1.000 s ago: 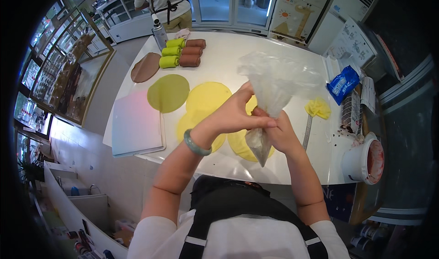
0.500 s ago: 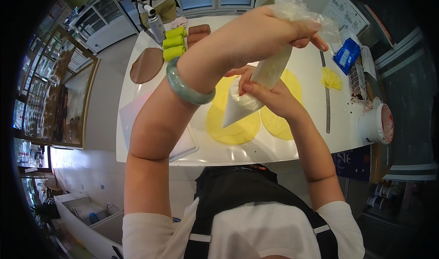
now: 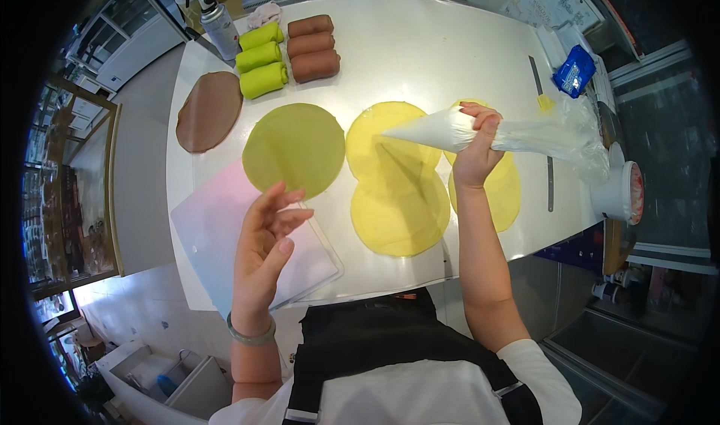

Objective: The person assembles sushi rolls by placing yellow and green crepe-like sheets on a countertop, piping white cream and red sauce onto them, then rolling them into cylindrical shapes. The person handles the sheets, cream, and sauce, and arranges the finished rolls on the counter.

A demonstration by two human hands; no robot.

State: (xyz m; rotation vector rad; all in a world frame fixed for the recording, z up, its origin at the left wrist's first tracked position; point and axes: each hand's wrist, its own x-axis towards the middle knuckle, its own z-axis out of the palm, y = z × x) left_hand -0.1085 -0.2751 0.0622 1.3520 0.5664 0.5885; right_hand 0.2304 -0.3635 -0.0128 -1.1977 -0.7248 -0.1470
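From afar, I clench a piping bag [image 3: 429, 131] in my right hand [image 3: 478, 154], left hand [image 3: 262, 249] loosely spread, empty; green rolls [image 3: 260, 57] and brown rolls [image 3: 310, 45] lie formed, yellow rounds [image 3: 401, 219] flat, bare.

A white piping bag [image 3: 431, 131] points across yellow rounds [image 3: 401, 226].

White table [image 3: 420, 58] under yellow rounds [image 3: 390, 219], green rolls [image 3: 262, 80], brown rolls [image 3: 315, 67]
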